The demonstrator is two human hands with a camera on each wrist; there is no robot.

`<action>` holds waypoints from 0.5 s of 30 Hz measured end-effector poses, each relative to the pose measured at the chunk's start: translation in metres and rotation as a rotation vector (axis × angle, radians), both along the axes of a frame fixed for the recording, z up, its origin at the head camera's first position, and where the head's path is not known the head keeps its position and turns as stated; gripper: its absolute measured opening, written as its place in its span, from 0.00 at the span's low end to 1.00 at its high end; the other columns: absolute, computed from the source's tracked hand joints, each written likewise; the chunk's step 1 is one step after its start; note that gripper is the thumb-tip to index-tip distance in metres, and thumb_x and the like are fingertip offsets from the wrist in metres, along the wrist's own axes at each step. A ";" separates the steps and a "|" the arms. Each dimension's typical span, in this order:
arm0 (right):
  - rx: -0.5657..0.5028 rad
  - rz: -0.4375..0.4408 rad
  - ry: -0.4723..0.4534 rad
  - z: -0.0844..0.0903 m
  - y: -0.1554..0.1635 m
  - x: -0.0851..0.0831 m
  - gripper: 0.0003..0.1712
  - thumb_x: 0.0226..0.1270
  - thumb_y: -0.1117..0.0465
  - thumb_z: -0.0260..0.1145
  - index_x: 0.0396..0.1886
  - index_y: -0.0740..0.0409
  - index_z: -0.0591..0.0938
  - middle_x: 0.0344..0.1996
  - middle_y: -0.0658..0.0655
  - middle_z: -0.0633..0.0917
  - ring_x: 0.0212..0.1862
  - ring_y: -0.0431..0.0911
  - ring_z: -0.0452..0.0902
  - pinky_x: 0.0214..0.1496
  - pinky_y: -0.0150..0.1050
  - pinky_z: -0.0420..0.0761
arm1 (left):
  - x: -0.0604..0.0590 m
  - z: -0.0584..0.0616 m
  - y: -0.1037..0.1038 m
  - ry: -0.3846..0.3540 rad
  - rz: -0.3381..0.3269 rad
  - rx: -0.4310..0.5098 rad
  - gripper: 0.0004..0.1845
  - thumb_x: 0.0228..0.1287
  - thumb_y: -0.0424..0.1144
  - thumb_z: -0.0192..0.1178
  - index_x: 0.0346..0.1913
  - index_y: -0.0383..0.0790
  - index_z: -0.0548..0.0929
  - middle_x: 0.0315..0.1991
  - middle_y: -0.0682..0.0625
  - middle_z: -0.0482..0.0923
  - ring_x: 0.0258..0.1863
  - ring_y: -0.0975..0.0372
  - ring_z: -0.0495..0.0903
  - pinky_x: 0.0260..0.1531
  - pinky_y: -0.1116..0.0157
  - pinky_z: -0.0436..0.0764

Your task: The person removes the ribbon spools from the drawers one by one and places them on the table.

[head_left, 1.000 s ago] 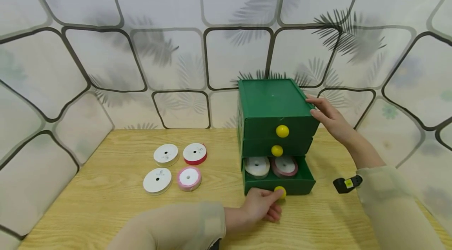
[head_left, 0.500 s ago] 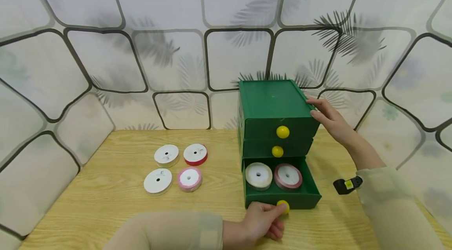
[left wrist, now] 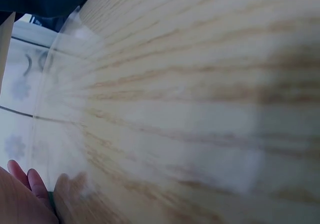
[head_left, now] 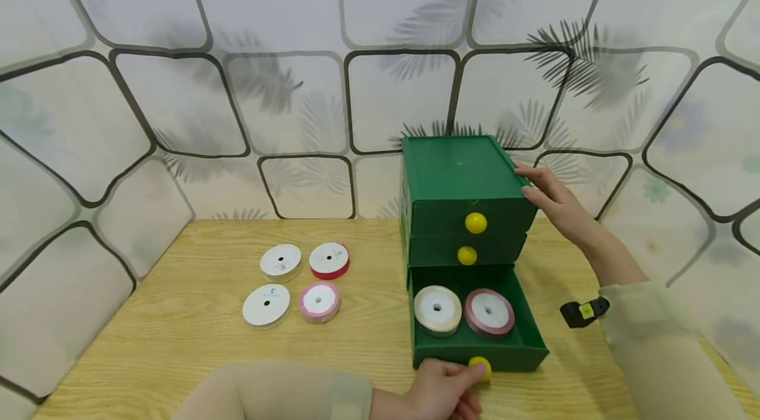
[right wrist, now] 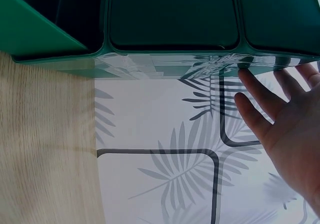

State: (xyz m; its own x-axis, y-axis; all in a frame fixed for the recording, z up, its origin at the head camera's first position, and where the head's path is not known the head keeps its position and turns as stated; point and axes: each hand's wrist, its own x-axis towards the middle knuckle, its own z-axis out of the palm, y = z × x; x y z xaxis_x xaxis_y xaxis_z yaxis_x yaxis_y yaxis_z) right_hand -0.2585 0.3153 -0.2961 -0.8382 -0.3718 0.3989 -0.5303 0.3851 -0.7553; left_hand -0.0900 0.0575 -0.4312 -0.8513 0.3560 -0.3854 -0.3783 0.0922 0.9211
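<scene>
The left hand (head_left: 442,388) sits at the bottom edge of the head view, its fingers curled round the yellow knob (head_left: 479,366) of the bottom drawer (head_left: 475,351), thumb and forefinger pinching it from the left. That drawer stands pulled well out of the green drawer cabinet (head_left: 460,173) toward the person, its front wall just above the hand. Inside it lie two ribbon spools flat side by side: a cream spool (head_left: 437,310) on the left and a dusky pink spool (head_left: 489,312) on the right, close together and nearly touching.

Above the open drawer, the middle drawer (head_left: 439,252) and top drawer (head_left: 445,217) are shut, each with its own yellow knob in line with the lower one. The right hand (head_left: 549,199) rests with straight, relaxed fingers against the cabinet's upper right edge, fingertips on the top rim; the right wrist view shows the fingers (right wrist: 260,97) laid flat along the green wall. A small black and yellow device (head_left: 584,310) hangs at that wrist's sleeve.

To the left of the cabinet, well apart from it on the wooden desk (head_left: 178,341), four more spools lie in a square: two white spools (head_left: 280,260) (head_left: 266,304) on the left, a red spool (head_left: 329,259) at the back right and a light pink spool (head_left: 319,301) at the front right. The left forearm's pale sleeve (head_left: 279,393) crosses the desk in front of them. A leaf-patterned wall (head_left: 285,97) closes in the desk behind and at both sides. The left wrist view shows only blurred wood grain and fingertips.
</scene>
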 end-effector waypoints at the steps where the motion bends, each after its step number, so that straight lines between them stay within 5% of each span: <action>1: -0.001 0.000 0.001 0.000 0.000 0.000 0.22 0.80 0.63 0.46 0.70 0.60 0.62 0.74 0.70 0.50 0.73 0.63 0.43 0.60 0.24 0.60 | 0.000 0.000 0.000 -0.001 0.003 -0.004 0.19 0.64 0.53 0.63 0.34 0.38 0.90 0.16 0.56 0.78 0.13 0.69 0.74 0.16 0.73 0.74; 7: -0.006 0.011 0.009 -0.001 0.000 -0.001 0.22 0.80 0.63 0.46 0.70 0.61 0.62 0.74 0.71 0.50 0.73 0.63 0.43 0.58 0.22 0.60 | 0.001 0.001 0.000 -0.017 -0.015 -0.031 0.20 0.65 0.52 0.63 0.32 0.37 0.89 0.16 0.55 0.79 0.13 0.69 0.74 0.17 0.74 0.74; 15: -0.008 0.009 0.012 -0.001 0.000 0.000 0.23 0.80 0.63 0.46 0.70 0.63 0.61 0.73 0.71 0.51 0.74 0.62 0.43 0.58 0.21 0.60 | 0.001 0.009 -0.009 -0.073 -0.157 -0.058 0.17 0.64 0.52 0.64 0.33 0.40 0.89 0.21 0.55 0.82 0.17 0.69 0.73 0.21 0.76 0.71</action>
State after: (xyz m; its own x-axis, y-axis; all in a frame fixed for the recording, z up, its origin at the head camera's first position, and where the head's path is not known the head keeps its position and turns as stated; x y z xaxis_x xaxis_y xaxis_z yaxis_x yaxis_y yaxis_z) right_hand -0.2587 0.3154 -0.2970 -0.8298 -0.3763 0.4122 -0.5432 0.3744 -0.7516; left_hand -0.0893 0.0488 -0.4219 -0.7556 0.4578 -0.4684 -0.4211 0.2082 0.8828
